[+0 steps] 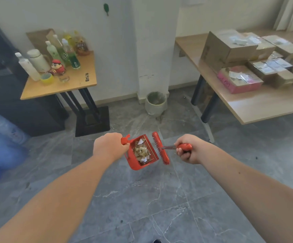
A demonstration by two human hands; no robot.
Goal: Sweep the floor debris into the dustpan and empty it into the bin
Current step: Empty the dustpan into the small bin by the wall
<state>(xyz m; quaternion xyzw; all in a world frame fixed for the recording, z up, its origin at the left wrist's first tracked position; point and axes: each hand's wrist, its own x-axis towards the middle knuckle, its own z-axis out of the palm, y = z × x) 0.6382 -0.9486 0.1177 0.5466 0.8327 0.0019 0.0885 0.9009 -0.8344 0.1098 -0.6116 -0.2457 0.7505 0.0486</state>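
Location type: office back room or storeroom. Indicators: grey tiled floor [142,199]; long desk [265,106] stacked with cardboard boxes [230,48]; small side table [75,85] holding drink bottles [68,53].

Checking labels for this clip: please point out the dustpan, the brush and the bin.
dustpan [133,165]: head view, red lower-left wall.
brush [162,150]: head view, middle of red head.
bin [155,107]: head view, pale front wall.

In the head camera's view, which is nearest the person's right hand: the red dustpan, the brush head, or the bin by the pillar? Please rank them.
1. Brush head: just left of the right hand, which grips its handle.
2. Dustpan: further left, past the brush head, held by the left hand.
3. Bin: well ahead, low against the pillar.
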